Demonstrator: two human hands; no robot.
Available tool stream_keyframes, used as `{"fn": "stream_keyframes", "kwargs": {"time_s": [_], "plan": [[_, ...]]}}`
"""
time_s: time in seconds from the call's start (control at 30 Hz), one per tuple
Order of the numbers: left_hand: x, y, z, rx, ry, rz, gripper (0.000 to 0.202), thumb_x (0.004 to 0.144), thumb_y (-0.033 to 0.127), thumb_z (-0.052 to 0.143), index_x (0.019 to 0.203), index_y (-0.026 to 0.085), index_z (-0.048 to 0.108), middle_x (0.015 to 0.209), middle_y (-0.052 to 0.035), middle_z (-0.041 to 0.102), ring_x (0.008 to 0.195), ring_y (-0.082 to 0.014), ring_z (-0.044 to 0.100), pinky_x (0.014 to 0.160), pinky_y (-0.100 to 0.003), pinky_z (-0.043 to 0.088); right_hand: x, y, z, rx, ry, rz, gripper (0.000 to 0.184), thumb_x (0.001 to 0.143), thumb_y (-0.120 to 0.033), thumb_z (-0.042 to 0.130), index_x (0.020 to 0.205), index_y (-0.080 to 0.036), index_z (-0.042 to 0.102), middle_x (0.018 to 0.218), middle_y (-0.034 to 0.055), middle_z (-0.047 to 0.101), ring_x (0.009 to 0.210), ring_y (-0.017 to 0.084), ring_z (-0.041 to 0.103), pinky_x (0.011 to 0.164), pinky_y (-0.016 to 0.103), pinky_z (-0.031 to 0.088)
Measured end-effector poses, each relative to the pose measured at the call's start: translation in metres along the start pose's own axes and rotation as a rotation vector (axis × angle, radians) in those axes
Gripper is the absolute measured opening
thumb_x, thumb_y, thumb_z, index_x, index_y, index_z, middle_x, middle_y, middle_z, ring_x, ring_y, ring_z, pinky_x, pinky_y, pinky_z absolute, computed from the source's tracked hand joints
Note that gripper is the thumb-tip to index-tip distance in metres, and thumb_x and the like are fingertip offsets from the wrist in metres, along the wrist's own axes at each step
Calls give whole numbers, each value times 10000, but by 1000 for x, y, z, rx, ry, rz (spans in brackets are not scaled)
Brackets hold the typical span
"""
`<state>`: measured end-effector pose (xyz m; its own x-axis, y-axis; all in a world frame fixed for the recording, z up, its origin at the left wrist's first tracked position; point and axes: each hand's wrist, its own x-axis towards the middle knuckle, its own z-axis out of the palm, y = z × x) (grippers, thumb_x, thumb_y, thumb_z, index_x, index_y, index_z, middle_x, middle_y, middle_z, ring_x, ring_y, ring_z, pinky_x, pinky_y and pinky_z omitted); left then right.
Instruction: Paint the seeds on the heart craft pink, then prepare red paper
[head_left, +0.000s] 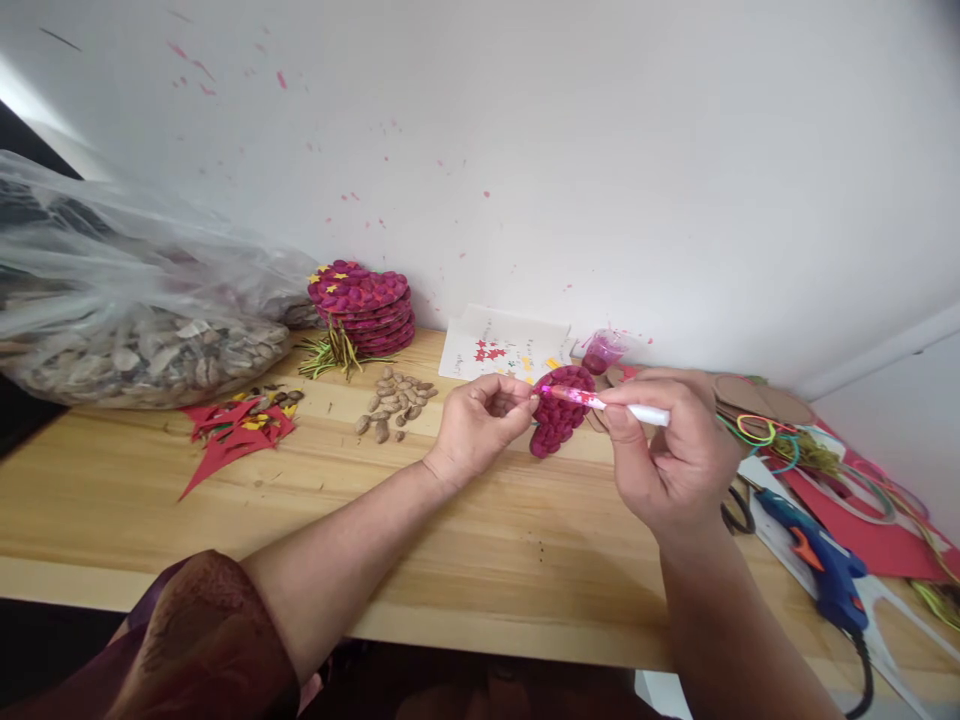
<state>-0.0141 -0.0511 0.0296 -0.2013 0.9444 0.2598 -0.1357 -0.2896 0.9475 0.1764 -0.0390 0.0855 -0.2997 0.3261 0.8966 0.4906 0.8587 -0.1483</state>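
Note:
My right hand [671, 450] grips a white-handled paintbrush [645, 412] whose front part is smeared with pink and red. The brush points left, its tip close to my left fingertips. My left hand [484, 425] is closed in a pinch, thumb against forefinger; whatever small thing lies between them is too small to make out. Just behind both hands, a magenta piece covered in shell-like bumps [553, 425] lies on the table, partly hidden by the brush. A pink-stained clear cup [602, 350] is behind it.
Peanuts [390, 400], red paper scraps [244, 440] and a plastic bag of shells [150, 355] lie left. Stacked magenta pieces [367, 310] and a paper with small stars [469, 345] are near the wall. A blue glue gun [817, 560] and cardboard shapes [765, 395] lie right.

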Motion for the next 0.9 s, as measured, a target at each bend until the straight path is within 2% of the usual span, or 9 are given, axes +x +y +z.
{"fn": "stream_keyframes", "kwargs": {"time_s": [0.37,0.6,0.9], "plan": [[0,0,0,-9,9,-14,217,740,341,843,782,167,719,752,-32,732,660,-128,661,675,-259,578,-1,1,2,-3,23,-3,121,905,-154,701,994,-235,705,865,22,715,878,213,667,839,387,535],[1,-1,-1,-52,10,-37,276,729,387,871,790,160,726,768,-36,741,672,-132,670,700,-270,584,-3,5,3,28,50,61,79,926,-193,692,990,-232,718,885,31,720,868,213,653,834,386,527],[3,2,-3,-151,23,-179,364,680,430,919,815,137,750,759,-29,739,671,-113,641,724,-258,541,-6,6,7,88,20,98,129,925,-165,695,1029,-233,729,926,37,722,903,217,650,856,392,525]]}}
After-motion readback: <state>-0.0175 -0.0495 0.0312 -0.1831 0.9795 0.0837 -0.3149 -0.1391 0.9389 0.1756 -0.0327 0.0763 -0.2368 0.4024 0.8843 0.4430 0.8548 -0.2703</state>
